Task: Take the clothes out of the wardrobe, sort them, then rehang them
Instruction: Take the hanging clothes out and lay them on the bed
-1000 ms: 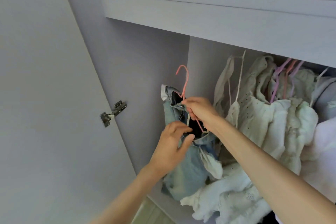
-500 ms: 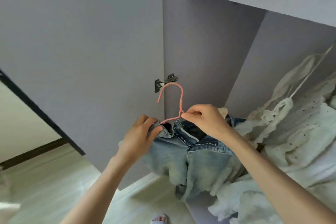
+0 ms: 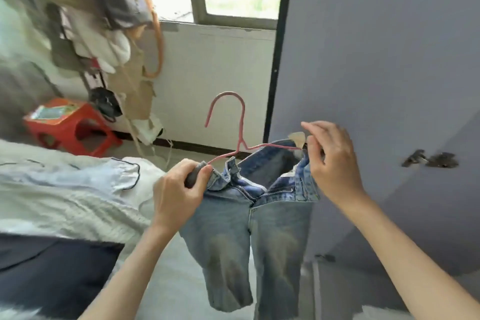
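I have swung away from the wardrobe: 1 second ago the pale blue denim jeans [image 3: 255, 218] were inside it among the hanging cream clothes, and half a second ago they were just clearing the opening. Now they hang in open air in front of the grey-lilac wardrobe door [image 3: 384, 65], with the window, a red plastic stool [image 3: 70, 125] and the bed in view instead of the shelf. I read that as this 1 garment being out, so the removal step is done for it and sorting comes next.

The jeans are still on the thin pink wire hanger [image 3: 240, 135], its hook upright above the open waistband, fly unzipped, both legs dangling free. My left hand [image 3: 179, 195] has its fingers curled round the left end of the waistband where the hanger arm meets it. My right hand [image 3: 332, 161] pinches the right end of the waistband and hanger arm with thumb and fingertips, the other fingers raised loosely.

Along the near edge of the bed, lower left, lie a pale green and light blue pile of clothes [image 3: 67, 197] and a dark navy fabric [image 3: 52, 262], just beside my left forearm. My guess is the jeans belong there, and the hanger will need slipping out first.
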A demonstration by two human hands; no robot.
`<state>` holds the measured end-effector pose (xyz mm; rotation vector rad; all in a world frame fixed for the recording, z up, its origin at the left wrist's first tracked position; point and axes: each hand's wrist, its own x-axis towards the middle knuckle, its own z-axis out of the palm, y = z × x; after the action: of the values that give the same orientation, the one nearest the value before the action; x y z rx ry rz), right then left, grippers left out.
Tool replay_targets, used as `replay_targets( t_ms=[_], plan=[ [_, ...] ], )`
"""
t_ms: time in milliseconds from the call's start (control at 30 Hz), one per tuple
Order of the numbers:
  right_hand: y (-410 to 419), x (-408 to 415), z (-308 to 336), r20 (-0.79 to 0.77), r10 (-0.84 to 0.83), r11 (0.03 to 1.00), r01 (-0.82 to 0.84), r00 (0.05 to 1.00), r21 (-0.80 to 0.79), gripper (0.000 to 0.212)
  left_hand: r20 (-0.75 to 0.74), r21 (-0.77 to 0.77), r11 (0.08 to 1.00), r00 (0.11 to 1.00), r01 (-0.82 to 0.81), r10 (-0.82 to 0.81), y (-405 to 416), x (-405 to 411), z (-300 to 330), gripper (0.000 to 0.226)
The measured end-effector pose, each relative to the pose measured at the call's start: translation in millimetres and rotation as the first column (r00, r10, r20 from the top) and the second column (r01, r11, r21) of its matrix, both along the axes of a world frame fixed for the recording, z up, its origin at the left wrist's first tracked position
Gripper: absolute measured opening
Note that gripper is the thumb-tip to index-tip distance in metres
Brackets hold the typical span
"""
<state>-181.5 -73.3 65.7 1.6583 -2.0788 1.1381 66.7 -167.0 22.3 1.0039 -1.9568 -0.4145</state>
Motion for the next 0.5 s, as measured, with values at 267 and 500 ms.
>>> replay_targets(
  t_ms=[267, 500],
  plan=[
    [-111.1, 129.4, -22.6, 0.227, 0.475, 0.850, -0.510, 0.850, 0.130, 0.053, -0.002, 0.021, 0.933, 0.933, -0.360, 0.360, -23.5, 176.3, 8.3, 0.032],
    [-188.1, 284.7, -18.2, 0.166, 0.722, 0.674, -0.737, 0.672, 0.050, 0.053, -0.026, 0.046, 0.735, 0.735, -0.676, 0.677, 8.2, 300.1, 17.4, 0.040]
  ],
)
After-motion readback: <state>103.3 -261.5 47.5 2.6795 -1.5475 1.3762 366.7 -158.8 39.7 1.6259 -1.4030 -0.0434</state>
